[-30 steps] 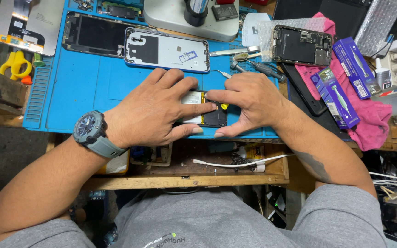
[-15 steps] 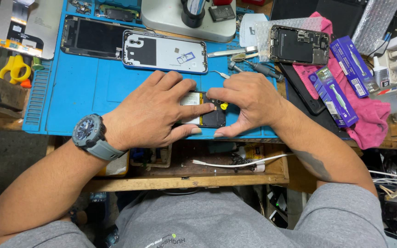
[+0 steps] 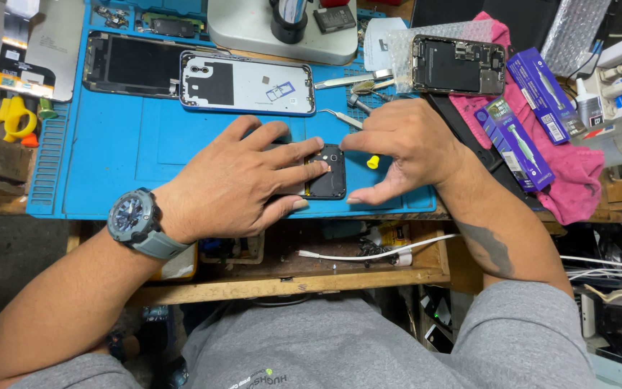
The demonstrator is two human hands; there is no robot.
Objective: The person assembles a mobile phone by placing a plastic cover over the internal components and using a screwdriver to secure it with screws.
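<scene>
A black opened phone point(image 3: 330, 180) lies near the front edge of the blue work mat point(image 3: 109, 158). My left hand point(image 3: 242, 184), with a grey watch on its wrist, lies flat over the phone's left part, fingertips pressing down on it. To the phone's right, my right hand point(image 3: 406, 148) hovers with fingers spread; its index tip and thumb tip are close to the phone's right edge. Under this hand a small yellow piece point(image 3: 373, 162) rests on the mat. I see nothing gripped in the right hand.
A white phone back cover point(image 3: 246, 85) and a dark screen point(image 3: 134, 65) lie farther back on the mat, with metal tweezers point(image 3: 340, 119) nearby. Another opened phone point(image 3: 458, 65), purple boxes point(image 3: 516, 144) and a pink cloth point(image 3: 577, 169) sit right. Yellow scissors point(image 3: 8, 119) lie left.
My right hand has lifted off the phone and shifted right, opening its fingers. More of the phone's right end now shows. The left hand stays pressed on it.
</scene>
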